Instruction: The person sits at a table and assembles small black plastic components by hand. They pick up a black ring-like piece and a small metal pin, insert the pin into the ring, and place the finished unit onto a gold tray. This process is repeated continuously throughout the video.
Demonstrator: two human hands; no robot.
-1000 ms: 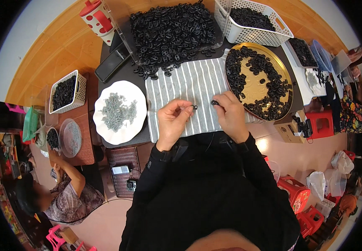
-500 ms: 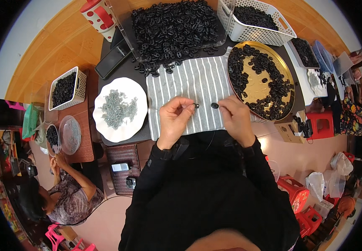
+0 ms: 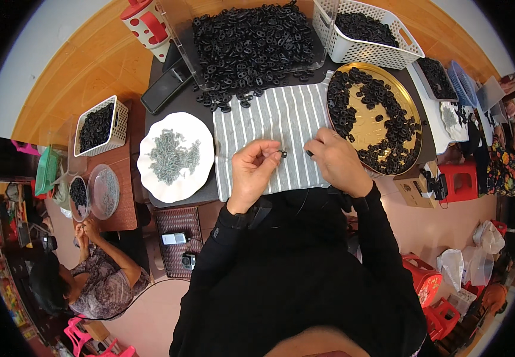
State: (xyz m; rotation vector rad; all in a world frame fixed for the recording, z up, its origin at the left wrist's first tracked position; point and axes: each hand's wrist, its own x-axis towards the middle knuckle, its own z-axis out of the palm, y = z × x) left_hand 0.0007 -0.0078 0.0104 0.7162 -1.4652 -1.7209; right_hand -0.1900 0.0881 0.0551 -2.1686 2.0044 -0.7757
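My left hand (image 3: 252,174) is closed in a pinch over the grey-and-white striped cloth (image 3: 257,122), holding a small black plastic part with a hole (image 3: 284,154) at its fingertips. My right hand (image 3: 343,163) is to its right, by the cloth's right side, palm down with curled fingers. A black oval plastic part (image 3: 309,153) shows at those fingertips, mostly hidden by them. The two parts are apart. Beyond my right hand lies a round gold tray (image 3: 371,122) with many black oval parts. A white scalloped plate (image 3: 150,175) of small grey spring-like pieces stands left of the cloth.
A clear bin heaped with black two-holed parts (image 3: 251,44) stands at the back, some spilling onto the cloth. Beside it are a white basket (image 3: 382,55), a phone (image 3: 165,89) and a spotted mug (image 3: 147,27). Another person (image 3: 99,276) works at a brown table on the left.
My right hand has turned further palm down, and its fingers now cover most of the black oval part that showed plainly before. My left hand keeps its pinch in nearly the same place.
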